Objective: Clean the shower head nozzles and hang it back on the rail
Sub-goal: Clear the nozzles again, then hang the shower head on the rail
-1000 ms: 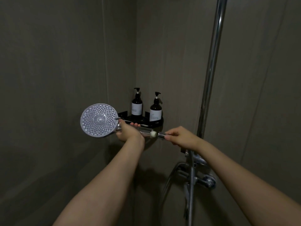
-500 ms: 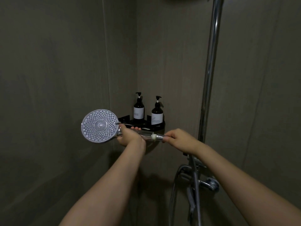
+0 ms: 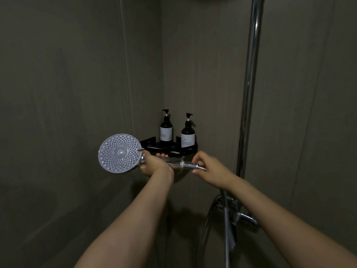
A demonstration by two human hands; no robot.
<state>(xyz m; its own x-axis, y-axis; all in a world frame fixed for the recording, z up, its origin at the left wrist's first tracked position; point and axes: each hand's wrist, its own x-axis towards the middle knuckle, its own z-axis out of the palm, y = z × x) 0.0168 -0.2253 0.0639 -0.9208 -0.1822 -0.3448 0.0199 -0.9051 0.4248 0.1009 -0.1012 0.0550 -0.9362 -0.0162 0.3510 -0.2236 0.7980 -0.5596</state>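
Gripping the handle close under the disc, the left hand [image 3: 152, 164] is seen holding the shower head [image 3: 119, 153] roughly level at centre-left of the frame, its nozzle face turned toward the camera; this hold is judged to keep the nozzles exposed for inspection or rubbing. The right hand [image 3: 207, 169] is curled round the chrome end of the handle, where the hose coupling [image 3: 190, 165] sits, thumb and fingers pinching it; whether the coupling is being steadied or twisted cannot be told. From under that hand the hose [image 3: 225, 219] is seen dropping toward the lower right, looping near the mixer tap [image 3: 245, 216]. The shower head is thus off the rail [image 3: 249, 93], which runs as a vertical chrome bar down the right of centre, from the top edge to behind the right wrist. No holder bracket can be made out on it; it is probably hidden by the right forearm. No cloth or brush is visible in either hand, so cleaning is judged not to be underway with a tool. Behind the hands, at frame centre, a black corner shelf [image 3: 189, 149] carries two dark pump bottles [image 3: 166, 128], standing upright and slightly apart. The shelf lies just behind the handle and could be knocked when the head is swung toward the rail. Lighting is dim; nozzle condition is not resolved.
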